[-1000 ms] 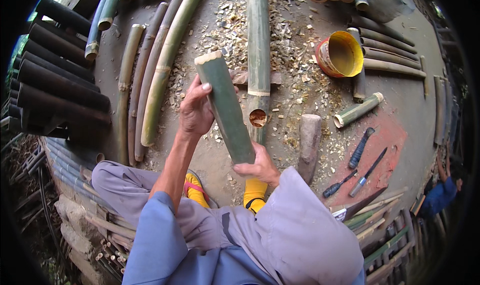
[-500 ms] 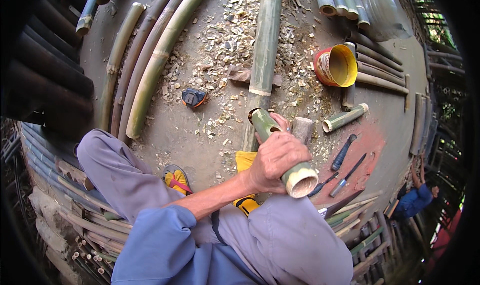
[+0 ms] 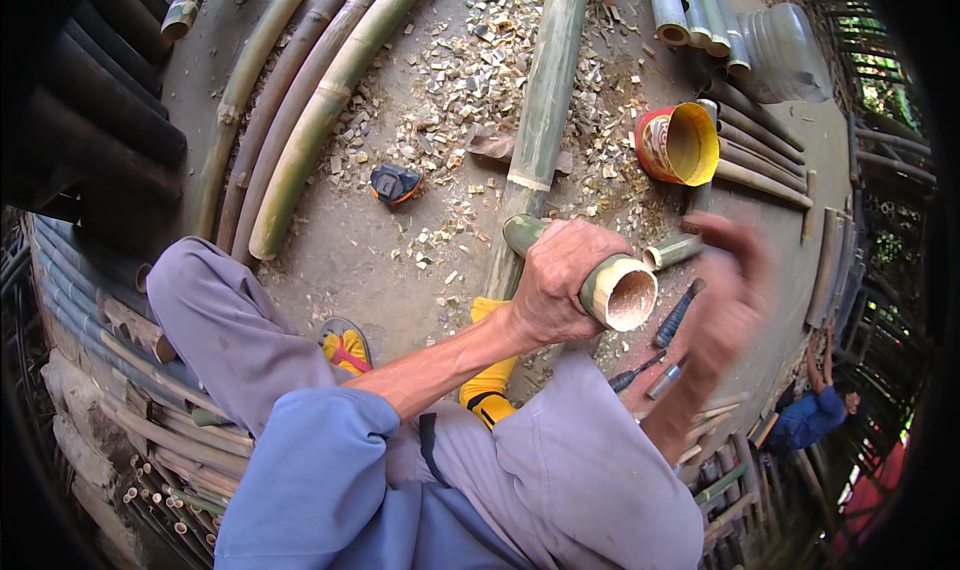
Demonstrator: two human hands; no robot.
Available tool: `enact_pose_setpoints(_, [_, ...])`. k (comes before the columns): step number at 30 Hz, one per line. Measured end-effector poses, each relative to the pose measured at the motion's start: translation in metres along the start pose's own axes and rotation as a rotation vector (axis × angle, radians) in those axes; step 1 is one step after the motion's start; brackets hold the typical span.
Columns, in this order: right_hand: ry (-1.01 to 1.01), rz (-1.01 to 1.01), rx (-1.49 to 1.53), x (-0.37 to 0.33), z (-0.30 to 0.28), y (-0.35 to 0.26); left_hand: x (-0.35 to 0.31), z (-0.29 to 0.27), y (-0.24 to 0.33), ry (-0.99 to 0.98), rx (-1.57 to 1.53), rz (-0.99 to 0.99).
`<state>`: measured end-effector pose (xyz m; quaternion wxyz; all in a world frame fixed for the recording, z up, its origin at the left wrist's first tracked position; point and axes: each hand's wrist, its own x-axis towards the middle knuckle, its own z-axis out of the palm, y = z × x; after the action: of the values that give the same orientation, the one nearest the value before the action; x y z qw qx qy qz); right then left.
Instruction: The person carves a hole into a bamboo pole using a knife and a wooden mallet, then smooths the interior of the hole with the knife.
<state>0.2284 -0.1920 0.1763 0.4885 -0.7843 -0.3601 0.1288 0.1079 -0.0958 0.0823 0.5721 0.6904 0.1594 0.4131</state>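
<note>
My left hand (image 3: 568, 282) is closed around a short green bamboo tube (image 3: 600, 282). The tube is tilted, its pale hollow cut end turned toward me and its far end close to a long bamboo pole (image 3: 540, 120). My right hand (image 3: 728, 295) is off the tube, out to the right and smeared by motion, so its fingers do not show clearly. Beneath and beside it lie a dark-handled tool (image 3: 680, 312), another dark handle (image 3: 637, 372) and a metal-ended tool (image 3: 667, 379). Partly behind its fingers is another short bamboo piece (image 3: 672, 252).
Bamboo chips (image 3: 450, 100) litter the ground. A tape measure (image 3: 396, 184) lies left of the pole, with long bamboo poles (image 3: 300, 135) beyond it. A red and yellow can (image 3: 678, 145) stands at right. A person in blue (image 3: 815, 410) is at far right.
My right hand has let go of the tube and swung out to the right. My left hand has moved the tube up and slightly right, with its open end turned more toward me.
</note>
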Motion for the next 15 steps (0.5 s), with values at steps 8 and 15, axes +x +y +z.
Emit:
enact_pose_setpoints(8, [-0.423,-0.342,-0.354,0.008,0.052,-0.035,-0.024,0.020,-0.006,-0.066,-0.403,-0.459])
enact_pose_setpoints(15, [0.440,0.057,-0.192,-0.019,-0.035,0.098,-0.008,-0.053,0.001,-0.216,-0.108,-0.126])
